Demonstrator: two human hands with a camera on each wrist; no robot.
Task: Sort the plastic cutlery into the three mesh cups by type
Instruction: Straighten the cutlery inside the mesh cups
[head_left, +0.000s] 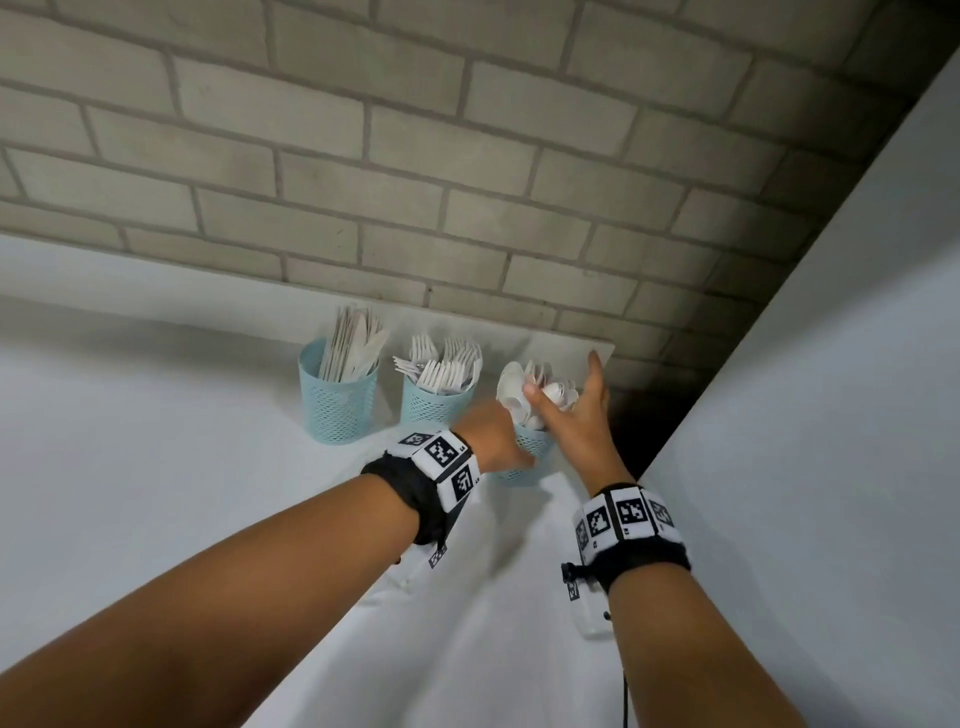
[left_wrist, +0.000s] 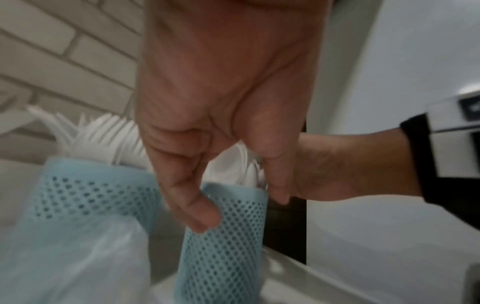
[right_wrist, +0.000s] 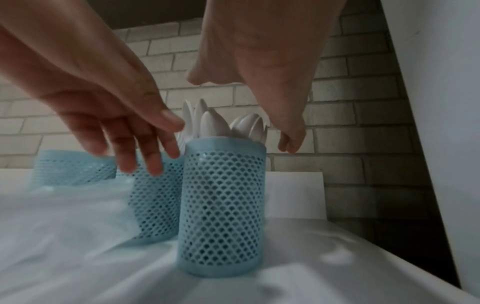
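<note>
Standing on the white tabletop (head_left: 156, 467), three blue mesh cups are in a row. The spoon cup (right_wrist: 223, 205) sits between both hands. The left hand (head_left: 493, 431) is beside its wall with fingers loose and spread, gripping nothing. The right hand (head_left: 576, 415) hovers over the spoons (right_wrist: 221, 123), fingers relaxed, holding nothing. Beyond the left hand stand the fork cup (head_left: 434, 402) and then the knife cup (head_left: 337, 400).
</note>
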